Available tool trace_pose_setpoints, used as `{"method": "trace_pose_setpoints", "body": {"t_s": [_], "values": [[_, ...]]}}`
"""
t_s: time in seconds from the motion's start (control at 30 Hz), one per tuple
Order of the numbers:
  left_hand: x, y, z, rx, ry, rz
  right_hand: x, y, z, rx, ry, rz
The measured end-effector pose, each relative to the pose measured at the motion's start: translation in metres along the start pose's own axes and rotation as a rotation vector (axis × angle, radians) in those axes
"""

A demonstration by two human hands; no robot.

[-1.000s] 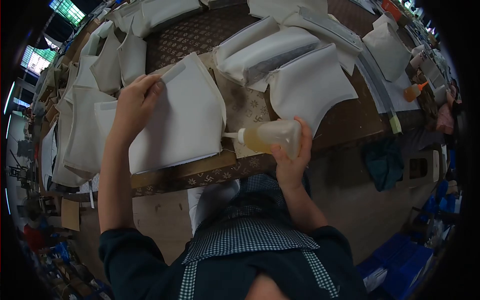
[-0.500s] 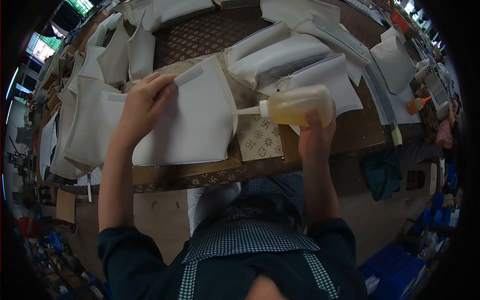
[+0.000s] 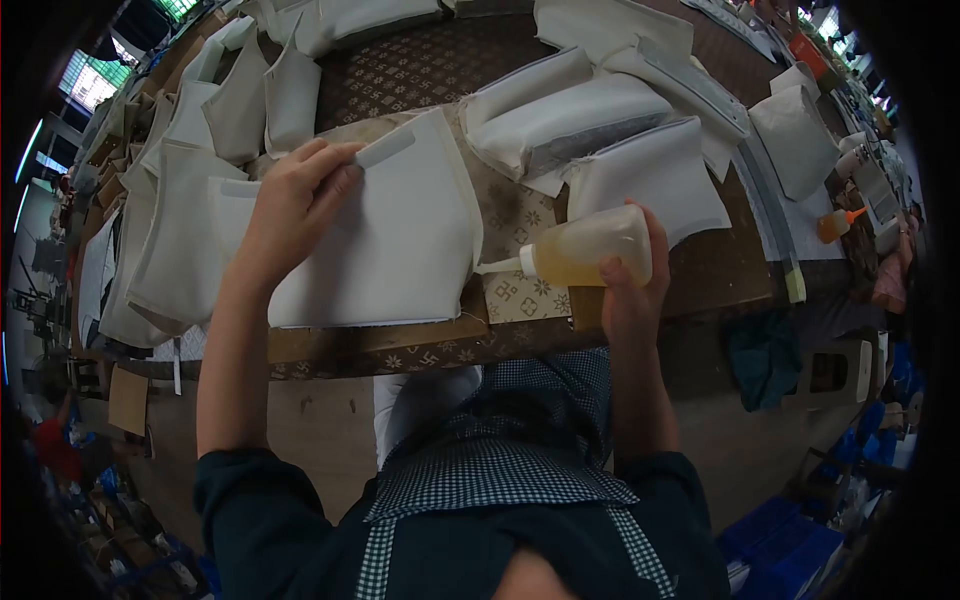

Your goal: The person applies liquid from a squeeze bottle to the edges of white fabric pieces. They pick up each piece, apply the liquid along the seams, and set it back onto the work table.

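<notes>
**A:** My right grip [image 3: 625,290] is closing around the squeeze bottle [image 3: 590,245], with the fingers curling over its far side. It is holding the bottle almost level, and the nozzle [image 3: 497,266] is pointing across toward my other hand.

**B:** And what is the other one doing?

**A:** My left grip [image 3: 290,215] is pinching the top corner of the white fabric panel [image 3: 400,250], right by the small tab [image 3: 385,150], and pressing it onto the desk [image 3: 700,270]. The panel is lying between my two grips. The nozzle tip is hovering just beside the panel's edge, over the patterned sheet [image 3: 520,290].

**B:** What are you worrying about from here?

**A:** Mostly the squeeze. The bottle is lying level and looking well filled with yellowish liquid. I am judging that a hard press could be sending out a blob, which would be landing on the panel's face or the patterned sheet.

**B:** Anything else?

**A:** I am pinning the panel at one corner only, so a nudge from the nozzle could be swinging or creasing it. The folded white pieces [image 3: 590,120] are lying just beyond my right grip, so a drip or a careless swing could be marking them too.
</notes>
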State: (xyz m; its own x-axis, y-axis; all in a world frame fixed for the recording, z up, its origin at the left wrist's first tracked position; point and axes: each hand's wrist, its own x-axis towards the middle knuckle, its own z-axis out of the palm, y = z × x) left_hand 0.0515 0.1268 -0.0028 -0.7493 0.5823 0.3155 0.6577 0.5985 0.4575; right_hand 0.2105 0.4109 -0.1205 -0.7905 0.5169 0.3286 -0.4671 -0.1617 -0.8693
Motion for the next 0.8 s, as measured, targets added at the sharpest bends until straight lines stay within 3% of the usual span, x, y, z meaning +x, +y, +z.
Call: {"method": "trace_pose_setpoints", "body": {"t_s": [0.17,0.4,0.5,0.6,0.7,0.8], "values": [[-0.004,-0.001,-0.002,0.016,-0.01,0.034,0.003,0.004,-0.003,0.204,0.103,0.001],[-0.023,-0.003,-0.03,0.121,-0.086,0.101,-0.007,0.002,-0.01,0.016,0.083,0.032],[-0.024,-0.014,-0.054,0.2,-0.338,-0.035,-0.018,-0.002,-0.019,0.117,0.135,0.06],[-0.006,-0.024,-0.054,0.317,-0.287,0.0,-0.026,-0.001,-0.026,0.148,0.185,0.074],[0.029,-0.037,-0.049,0.237,-0.065,-0.037,-0.033,0.003,-0.031,0.151,0.198,0.099],[0.081,-0.062,-0.05,0.248,0.025,-0.147,-0.035,0.008,-0.032,0.146,0.216,0.098]]}}
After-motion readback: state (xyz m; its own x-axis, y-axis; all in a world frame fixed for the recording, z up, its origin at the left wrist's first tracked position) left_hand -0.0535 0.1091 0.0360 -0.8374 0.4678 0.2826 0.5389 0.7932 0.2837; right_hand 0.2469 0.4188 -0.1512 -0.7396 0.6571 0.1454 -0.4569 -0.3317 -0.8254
